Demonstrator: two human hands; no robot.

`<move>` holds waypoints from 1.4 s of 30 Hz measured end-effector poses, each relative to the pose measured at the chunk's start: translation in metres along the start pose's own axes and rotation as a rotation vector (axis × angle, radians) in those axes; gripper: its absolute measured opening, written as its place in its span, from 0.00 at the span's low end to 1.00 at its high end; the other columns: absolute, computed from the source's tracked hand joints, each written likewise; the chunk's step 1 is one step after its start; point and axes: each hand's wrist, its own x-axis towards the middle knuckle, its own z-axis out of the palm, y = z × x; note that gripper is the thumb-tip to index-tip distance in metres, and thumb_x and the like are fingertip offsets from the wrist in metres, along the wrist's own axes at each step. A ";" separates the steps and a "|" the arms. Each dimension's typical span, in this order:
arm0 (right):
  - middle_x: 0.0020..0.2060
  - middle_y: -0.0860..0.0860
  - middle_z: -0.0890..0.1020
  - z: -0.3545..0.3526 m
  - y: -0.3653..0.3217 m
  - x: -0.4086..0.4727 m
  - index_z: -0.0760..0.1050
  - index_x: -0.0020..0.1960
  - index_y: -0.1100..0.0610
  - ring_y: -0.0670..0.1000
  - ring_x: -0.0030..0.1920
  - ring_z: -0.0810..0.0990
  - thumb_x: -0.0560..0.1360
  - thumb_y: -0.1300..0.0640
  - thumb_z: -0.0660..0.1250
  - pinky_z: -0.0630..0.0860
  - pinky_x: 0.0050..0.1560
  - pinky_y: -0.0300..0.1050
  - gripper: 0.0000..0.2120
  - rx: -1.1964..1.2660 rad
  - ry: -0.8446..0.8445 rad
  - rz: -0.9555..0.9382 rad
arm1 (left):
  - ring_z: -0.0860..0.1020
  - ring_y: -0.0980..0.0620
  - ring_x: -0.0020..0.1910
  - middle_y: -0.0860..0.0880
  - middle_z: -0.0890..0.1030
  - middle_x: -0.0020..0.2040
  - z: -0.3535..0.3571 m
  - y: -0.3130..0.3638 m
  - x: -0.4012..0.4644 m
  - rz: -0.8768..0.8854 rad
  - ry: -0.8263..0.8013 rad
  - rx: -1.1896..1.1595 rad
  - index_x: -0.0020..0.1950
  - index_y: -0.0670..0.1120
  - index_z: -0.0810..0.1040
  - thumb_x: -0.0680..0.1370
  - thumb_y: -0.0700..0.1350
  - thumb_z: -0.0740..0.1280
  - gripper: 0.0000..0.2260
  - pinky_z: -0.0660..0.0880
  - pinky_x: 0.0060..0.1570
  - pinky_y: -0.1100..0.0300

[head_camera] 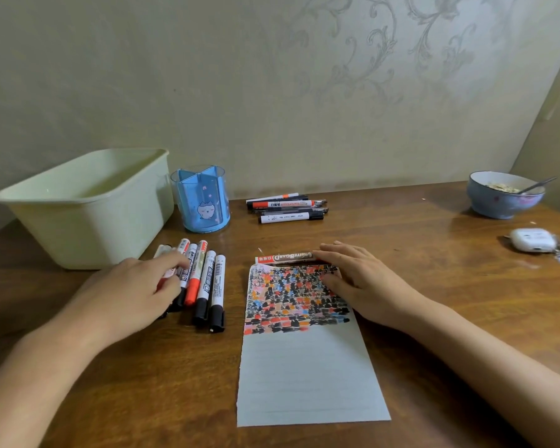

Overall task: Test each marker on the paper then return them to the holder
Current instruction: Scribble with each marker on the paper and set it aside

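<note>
Fingers (337,253) of the right hand (359,279) were spread flat and relaxed, nothing gripped, the palm laid over the upper right corner of the paper (304,376) and the fingertips touching the right end of a whiteboard marker (285,257). That marker was lying sideways, its long axis running along the paper's far edge, just beyond it, with the printed label upside down from the head view.

Over on the left, the left hand (133,292) was curled loosely on a row of markers (204,282), with the index finger stretched across their barrels and the thumb tucked in by one of them. Whether a marker was actually pinched couldn't be told, honestly. Those markers were lined up side by side near the table's left edge, long axes running near to far, caps (black and red-orange) pointed at the near edge.

A second bunch of pens (286,208) was stacked crosswise farther back, long axes left to right, near the wall. The blue holder (202,202) was standing upright between that bunch and a pale green bin (88,208) at the far left corner of the wooden table (434,286). The paper's top half was covered in black, red and blue test scribbles.

By the right edge, a blue bowl (505,198) with a spoon and a white earbud case (532,239) were spotted.
</note>
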 end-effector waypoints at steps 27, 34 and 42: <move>0.52 0.43 0.81 -0.014 -0.018 -0.010 0.79 0.57 0.45 0.45 0.53 0.79 0.81 0.57 0.63 0.81 0.50 0.46 0.10 0.314 0.133 0.003 | 0.76 0.52 0.50 0.55 0.73 0.53 0.003 0.004 0.000 0.063 0.280 0.009 0.77 0.63 0.59 0.78 0.66 0.49 0.27 0.73 0.38 0.56; 0.50 0.40 0.81 -0.013 -0.031 -0.015 0.81 0.57 0.45 0.44 0.51 0.79 0.81 0.57 0.65 0.80 0.48 0.45 0.10 0.316 0.041 -0.105 | 0.79 0.55 0.51 0.56 0.78 0.53 0.012 0.055 -0.018 0.460 0.316 -0.067 0.70 0.54 0.74 0.77 0.59 0.57 0.24 0.73 0.46 0.65; 0.46 0.41 0.82 -0.016 -0.043 -0.021 0.83 0.55 0.45 0.47 0.46 0.81 0.74 0.41 0.69 0.80 0.43 0.45 0.13 0.445 -0.071 -0.167 | 0.77 0.57 0.47 0.57 0.77 0.48 0.013 0.058 -0.017 0.496 0.320 -0.291 0.56 0.53 0.82 0.78 0.55 0.55 0.18 0.69 0.44 0.72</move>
